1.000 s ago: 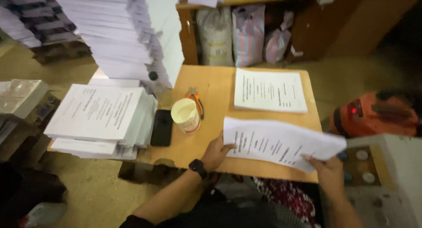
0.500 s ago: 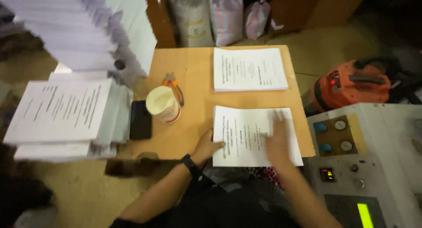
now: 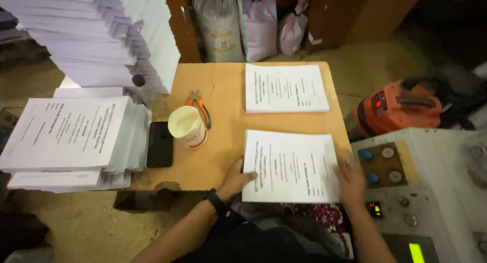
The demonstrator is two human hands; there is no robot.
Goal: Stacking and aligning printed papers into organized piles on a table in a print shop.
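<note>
I have the near stack (image 3: 291,166) of printed sheets at the front edge of the desk (image 3: 223,90), overhanging it slightly toward me. My left hand (image 3: 236,179) presses its left edge, fingers laid flat on the sheets; my right hand (image 3: 350,179) lies spread and flat against its right edge. Neither grips; both brace the paper. I judge this the squaring step: the sheets are down and being aligned. Next calls for even pressure from both sides so no sheet slips.

A second stack (image 3: 285,88) lies further back, apart. Between them and the left: one cup (image 3: 187,127), one pair of orange pliers (image 3: 200,107), one dark phone (image 3: 160,144). Left of the desk sit two booklet piles (image 3: 66,133); a control panel (image 3: 401,187) stands right.
</note>
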